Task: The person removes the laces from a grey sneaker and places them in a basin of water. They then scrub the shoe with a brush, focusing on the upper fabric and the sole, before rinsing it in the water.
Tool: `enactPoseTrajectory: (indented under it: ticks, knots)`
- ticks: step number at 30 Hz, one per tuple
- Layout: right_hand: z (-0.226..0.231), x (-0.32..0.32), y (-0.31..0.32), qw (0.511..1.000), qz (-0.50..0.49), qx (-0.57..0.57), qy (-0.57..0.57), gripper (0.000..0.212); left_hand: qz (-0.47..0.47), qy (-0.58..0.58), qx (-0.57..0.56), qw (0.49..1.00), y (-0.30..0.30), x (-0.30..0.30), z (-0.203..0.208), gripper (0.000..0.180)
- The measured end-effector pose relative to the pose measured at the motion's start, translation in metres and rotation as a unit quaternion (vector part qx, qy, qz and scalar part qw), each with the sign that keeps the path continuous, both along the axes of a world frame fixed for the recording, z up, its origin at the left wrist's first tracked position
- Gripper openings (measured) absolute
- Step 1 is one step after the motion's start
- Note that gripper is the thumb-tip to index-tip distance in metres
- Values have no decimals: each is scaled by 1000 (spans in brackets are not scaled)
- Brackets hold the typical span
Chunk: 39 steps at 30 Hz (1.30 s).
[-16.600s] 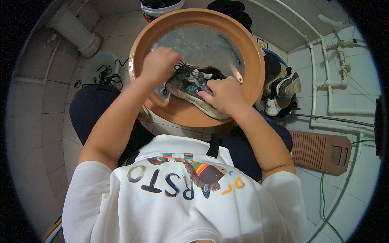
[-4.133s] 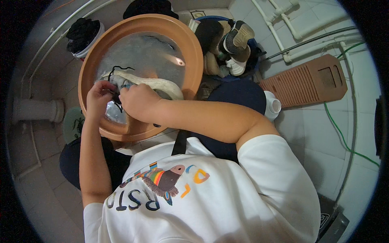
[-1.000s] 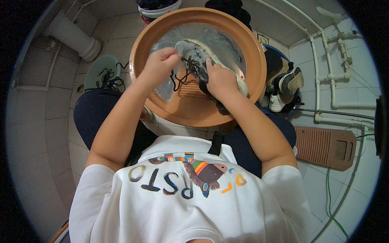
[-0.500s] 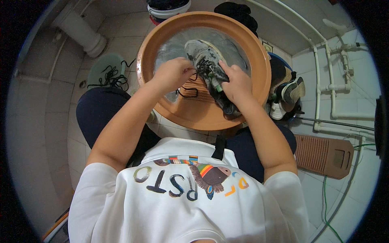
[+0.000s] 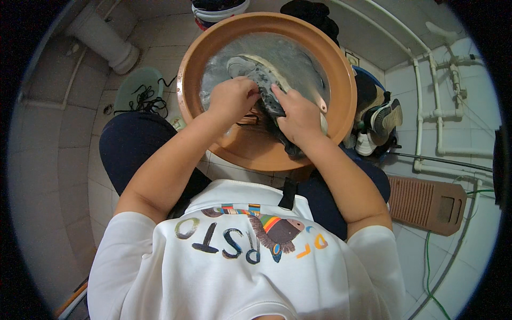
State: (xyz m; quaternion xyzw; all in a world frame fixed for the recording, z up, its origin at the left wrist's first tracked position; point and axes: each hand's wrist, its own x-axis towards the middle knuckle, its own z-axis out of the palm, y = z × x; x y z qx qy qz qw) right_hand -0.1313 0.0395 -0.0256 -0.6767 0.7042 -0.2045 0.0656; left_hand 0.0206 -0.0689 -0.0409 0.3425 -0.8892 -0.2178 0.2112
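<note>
A wet grey and black sneaker (image 5: 244, 66) with a pale sole lies tilted over the water in an orange-brown basin (image 5: 184, 80), its toe pointing away from me. My right hand (image 5: 298, 114) grips it around the side and ankle opening, thumb on top. At its lacing, my left hand (image 5: 232, 100) has the fingers pinched together on a dark shoelace (image 5: 247, 121); the fingertips are partly hidden behind the hand. A pale handle end with a hole (image 5: 321, 104) shows beside the right hand, the rest of it out of sight.
To the left, a pale green bowl (image 5: 128, 88) holds several black laces (image 5: 148, 101). Several shoes (image 5: 385, 121) are piled in a blue tub (image 5: 368, 74) on the right, near a brown washboard (image 5: 426, 205). White pipes (image 5: 418, 101) line the wall; a bucket (image 5: 221, 13) stands beyond the basin.
The shoe has shifted left and turned, showing more of its pale sole side. My right hand has moved left toward the left hand. The pale handle end has come into view.
</note>
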Motion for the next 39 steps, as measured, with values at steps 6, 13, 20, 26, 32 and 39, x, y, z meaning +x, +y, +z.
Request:
enactPoseTrajectory:
  ticks: [6,13,20,26,32,39]
  knots:
    - [6,-8,-2,999,33,7,42,66,-67,11,87,994,-14,3,9,11]
    - [0,-10,-3,997,48,-3,66,70,-120,129,332,927,-30,13,-10,11]
    - [0,1,0,994,89,8,59,63,-37,-9,4,999,-7,8,9,13]
    - [-8,15,-4,990,42,10,131,50,-30,-231,73,970,-3,5,36,25]
    - [-8,19,-8,989,31,40,136,58,38,-103,332,937,3,11,10,36]
    - [-8,20,-11,976,29,118,182,55,30,51,462,885,-5,19,-7,28]
